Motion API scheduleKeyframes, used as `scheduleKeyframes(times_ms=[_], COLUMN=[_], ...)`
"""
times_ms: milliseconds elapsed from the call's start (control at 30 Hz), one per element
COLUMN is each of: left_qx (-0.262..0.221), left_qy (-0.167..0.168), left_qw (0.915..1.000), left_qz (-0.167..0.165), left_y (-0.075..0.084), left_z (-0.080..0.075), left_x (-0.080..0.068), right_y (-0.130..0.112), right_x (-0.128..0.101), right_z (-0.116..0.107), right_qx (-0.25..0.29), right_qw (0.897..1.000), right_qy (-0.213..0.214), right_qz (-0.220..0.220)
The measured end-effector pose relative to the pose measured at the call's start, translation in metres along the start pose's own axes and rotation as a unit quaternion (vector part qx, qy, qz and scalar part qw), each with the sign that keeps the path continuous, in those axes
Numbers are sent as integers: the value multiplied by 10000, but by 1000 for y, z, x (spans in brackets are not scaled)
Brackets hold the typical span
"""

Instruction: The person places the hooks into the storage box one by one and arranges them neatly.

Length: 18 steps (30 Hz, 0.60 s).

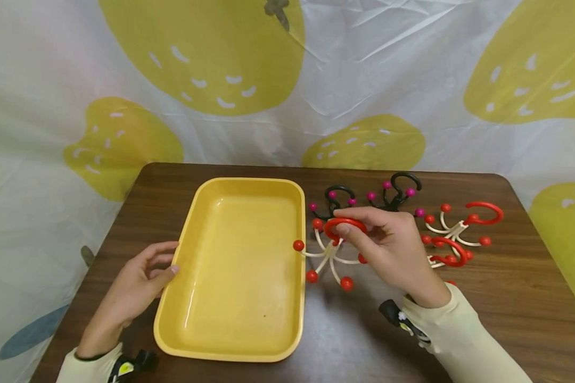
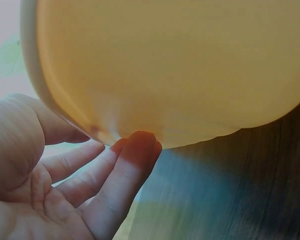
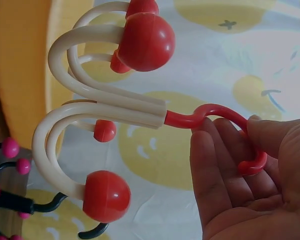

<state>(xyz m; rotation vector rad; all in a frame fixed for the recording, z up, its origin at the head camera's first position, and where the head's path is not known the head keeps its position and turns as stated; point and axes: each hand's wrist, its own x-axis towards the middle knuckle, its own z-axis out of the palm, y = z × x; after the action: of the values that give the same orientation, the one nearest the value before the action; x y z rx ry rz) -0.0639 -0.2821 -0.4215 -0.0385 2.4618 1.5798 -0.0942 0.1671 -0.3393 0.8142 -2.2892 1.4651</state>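
A: The right hand [image 1: 388, 242] pinches the red hook loop of a white-armed hanger [image 1: 329, 254] and holds it just above the table [image 1: 508, 298], right beside the right rim of the yellow tray [image 1: 239, 266]. The left hand [image 1: 141, 282] lies relaxed, fingers straight, its fingertips touching the tray's near-left wall.

B: What worries you, starting with the biggest thing?

A: The tray. It lies flat left of centre, and only light fingertips steady it. I judge that if a ball-tipped arm catches the rim, the tray could slide or tip.

B: And the hanger itself?

A: In the right wrist view the hold is only on the thin loop, with the curved arms and red balls hanging far out from the fingers. I think it could swing or twist out of the pinch.

B: Anything smaller?

A: The other hangers lie close by: two black ones [image 1: 364, 199] with pink balls on the far side, two red-hooked ones [image 1: 460, 231] to the right. A splayed arm could snag one and drag it along.
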Motion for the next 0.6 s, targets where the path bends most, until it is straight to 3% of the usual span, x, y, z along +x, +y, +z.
scheduleKeyframes(times_ms=[600], left_qx=[-6], left_qy=[-52], left_qw=[10000], left_qz=[-8], left_y=[3], left_z=[2], left_x=[-2], right_y=[3], right_x=[50], right_z=[35], right_qx=[566], right_qw=[9983], right_qy=[-65], right_qz=[97])
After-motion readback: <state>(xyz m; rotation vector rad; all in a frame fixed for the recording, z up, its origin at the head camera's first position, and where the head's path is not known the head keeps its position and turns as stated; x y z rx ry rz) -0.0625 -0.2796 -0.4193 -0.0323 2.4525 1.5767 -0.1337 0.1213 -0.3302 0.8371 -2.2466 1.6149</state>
